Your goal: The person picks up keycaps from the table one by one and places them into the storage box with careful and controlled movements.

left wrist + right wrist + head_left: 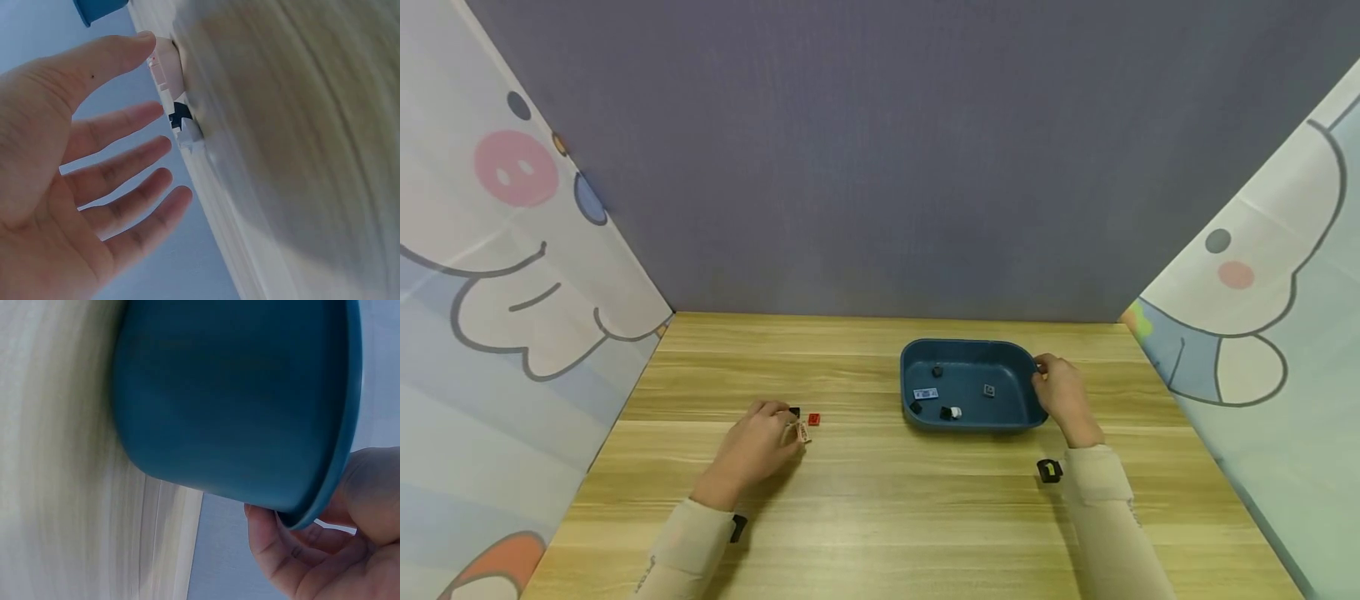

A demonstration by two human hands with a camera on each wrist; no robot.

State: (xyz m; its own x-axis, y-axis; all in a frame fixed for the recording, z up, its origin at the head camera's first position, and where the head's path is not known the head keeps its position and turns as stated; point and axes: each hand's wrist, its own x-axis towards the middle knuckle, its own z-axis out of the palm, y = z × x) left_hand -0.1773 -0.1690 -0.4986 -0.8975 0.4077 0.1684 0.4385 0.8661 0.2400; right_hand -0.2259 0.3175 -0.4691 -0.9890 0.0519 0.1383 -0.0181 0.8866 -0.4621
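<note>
Pale sleeves point(683, 537) reach over the worktop point(887, 517) from 7 and 5 o'clock. Left hand point(756, 448), fingers loosely spread, grips nothing visible, its thumb by a white piece point(803, 432), contact unclear; red piece point(814, 419) and black piece point(794, 412) lie near, at the hand's 2 o'clock. All look light, hard and slick, best pinched by opposite edges. At their 3 o'clock sits a blue bin point(977, 354), likely stiff, light plastic, small pieces point(926, 394) inside. Right hand point(1063, 393) pinches its rim, a sound hold, at 3 o'clock.
</note>
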